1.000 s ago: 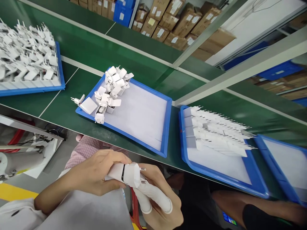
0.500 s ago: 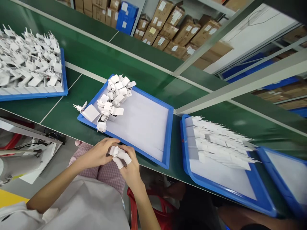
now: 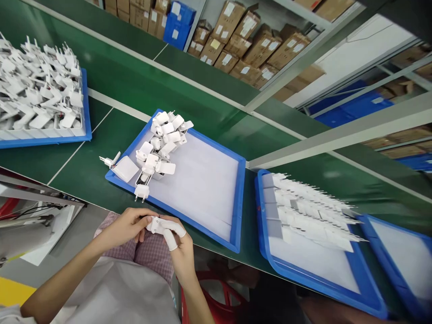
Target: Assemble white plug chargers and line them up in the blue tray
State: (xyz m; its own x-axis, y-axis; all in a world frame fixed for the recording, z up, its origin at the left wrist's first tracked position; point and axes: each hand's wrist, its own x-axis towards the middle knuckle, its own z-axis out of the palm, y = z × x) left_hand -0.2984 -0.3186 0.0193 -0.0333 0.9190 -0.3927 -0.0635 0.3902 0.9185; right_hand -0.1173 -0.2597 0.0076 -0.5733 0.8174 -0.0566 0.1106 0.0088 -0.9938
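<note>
Just off the bench edge, over my lap, both hands meet at a small white power plug housing [image 3: 155, 225]. My left hand [image 3: 126, 229] pinches its left side with thumb and fingertips. From the right, my right hand [image 3: 184, 254] grips the same piece; white finger cots [image 3: 170, 239] cover two of its fingers. Part of the piece is hidden by the fingers. Beyond my hands lies a blue-rimmed tray [image 3: 240, 198] with a white lining. White plug chargers [image 3: 151, 163] are heaped on its left side, and one opened charger [image 3: 124, 168] overhangs its left corner.
At far left, a blue tray [image 3: 88, 121] bears a tall heap of white plug parts. On the right, another blue tray [image 3: 303, 276] holds rows of white chargers, prongs up. A grey metal post [image 3: 337, 130] slants across the bench. A red stool [image 3: 216, 297] stands below.
My hands have come slightly lower and nearer my body. The plug housing has turned, so more of its face shows between my fingers. The camera view has shifted a little.
</note>
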